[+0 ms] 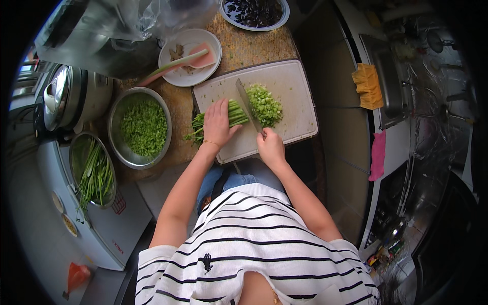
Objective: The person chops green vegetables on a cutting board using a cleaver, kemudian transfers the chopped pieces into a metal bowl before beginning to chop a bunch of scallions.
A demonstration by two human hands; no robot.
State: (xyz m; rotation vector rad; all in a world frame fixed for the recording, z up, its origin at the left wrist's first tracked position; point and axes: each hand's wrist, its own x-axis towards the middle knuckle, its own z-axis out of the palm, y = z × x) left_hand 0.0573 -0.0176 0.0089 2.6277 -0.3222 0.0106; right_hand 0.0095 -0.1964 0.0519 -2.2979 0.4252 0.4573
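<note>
My left hand [216,124] lies over a bunch of thin green stalks [238,113], holding them against the white cutting board [295,110]. Their leafy ends stick out past the board's left edge. The handle of a kitchen knife [247,102] is in my right hand [271,148]. Its blade stands between the cut ends of the stalks and a heap of chopped green pieces [264,105]. Small green bits are scattered across the board.
Left of the board stands a steel bowl [167,114] of finely chopped greens [143,127]. Another bowl holds uncut stalks [95,173]. Beyond are a rice cooker [93,95], a white plate [190,80] with a pink scoop [204,57], and a bowl of dark pieces in liquid [253,13].
</note>
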